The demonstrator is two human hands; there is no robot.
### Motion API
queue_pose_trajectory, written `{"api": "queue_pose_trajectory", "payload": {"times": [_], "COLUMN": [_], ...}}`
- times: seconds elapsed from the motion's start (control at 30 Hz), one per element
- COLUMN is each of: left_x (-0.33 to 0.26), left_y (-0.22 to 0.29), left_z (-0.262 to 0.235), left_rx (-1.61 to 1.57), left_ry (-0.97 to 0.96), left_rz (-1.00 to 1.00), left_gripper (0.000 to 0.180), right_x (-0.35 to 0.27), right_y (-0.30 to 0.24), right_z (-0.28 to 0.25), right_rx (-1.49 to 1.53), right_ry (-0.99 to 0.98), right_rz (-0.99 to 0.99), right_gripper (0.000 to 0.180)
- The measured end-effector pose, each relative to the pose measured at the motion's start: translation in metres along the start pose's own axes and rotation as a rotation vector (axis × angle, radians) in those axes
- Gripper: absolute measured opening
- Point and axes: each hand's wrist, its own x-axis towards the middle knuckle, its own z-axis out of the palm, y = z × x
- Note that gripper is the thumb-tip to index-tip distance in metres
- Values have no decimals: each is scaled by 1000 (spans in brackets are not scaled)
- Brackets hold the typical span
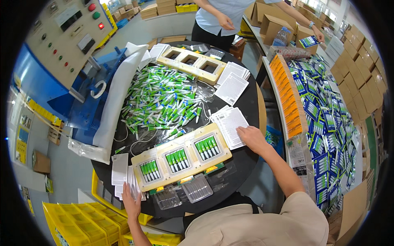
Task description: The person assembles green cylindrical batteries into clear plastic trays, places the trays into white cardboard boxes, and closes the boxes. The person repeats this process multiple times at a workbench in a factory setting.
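While pressed flat, fingers spread, on the leaflets (230, 125) right of the tray (182, 159), right hand (251, 138) grips nothing; left hand (130, 203) pinches paper slips (122, 174) at table edge. Three tray pockets, each filled with green tubes; loose tube pile (162, 100) behind, second tray (191, 62) beyond.

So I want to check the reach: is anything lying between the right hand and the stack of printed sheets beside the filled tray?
Nothing visible does. The right hand already rests on the stack of printed sheets, just right of the cream tray holding green tubes.
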Motion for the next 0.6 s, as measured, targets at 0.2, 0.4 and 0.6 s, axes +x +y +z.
{"api": "queue_pose_trajectory", "payload": {"times": [0.2,0.4,0.6], "left_x": [-17,-2,-11], "left_y": [-53,-84,-92], "left_z": [3,14,8], "left_rx": [254,307,258], "left_ry": [-206,-52,-16], "left_rz": [49,336,381], "left_gripper": [100,71,59], "right_x": [-29,-54,-53], "right_y": [-26,-22,-41], "right_z": [24,56,3], "right_rx": [-92,-134,-20], "right_ry": [-6,300,291], "right_rz": [108,60,138], "right_gripper": [60,35,28]}}
